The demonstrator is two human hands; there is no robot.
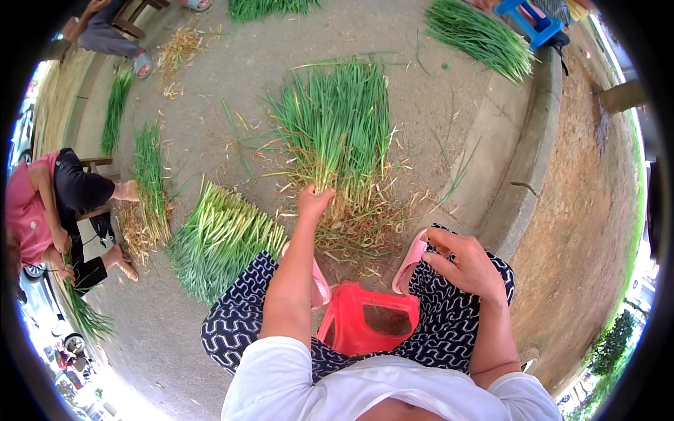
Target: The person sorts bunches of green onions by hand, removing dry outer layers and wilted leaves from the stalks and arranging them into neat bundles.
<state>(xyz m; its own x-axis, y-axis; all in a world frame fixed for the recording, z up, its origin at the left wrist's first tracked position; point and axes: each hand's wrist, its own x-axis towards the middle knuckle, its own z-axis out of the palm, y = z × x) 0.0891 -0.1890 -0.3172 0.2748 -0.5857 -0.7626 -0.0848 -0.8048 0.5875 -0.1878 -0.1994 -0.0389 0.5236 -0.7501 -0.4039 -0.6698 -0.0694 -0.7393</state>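
Observation:
My left hand [315,204] reaches forward and grips the pale lower stems of some long green chives [337,121]. They belong to a broad pile on the ground, with leaf tips pointing away from me. Brown, dry leaf trimmings [363,226] lie around the stem ends. Over my right knee hovers my right hand [466,263], its fingers loosely curved, with nothing visible in it. To the left of my left forearm, a neat stack of chives [226,237] lies with its pale cut ends facing the pile.
A red plastic stool [363,326] is between my legs. At left a seated person [58,210] holds chives, beside another bunch [150,179]. More chives [479,39] lie far right near a blue stool [532,23]. A concrete kerb [521,173] runs along the right.

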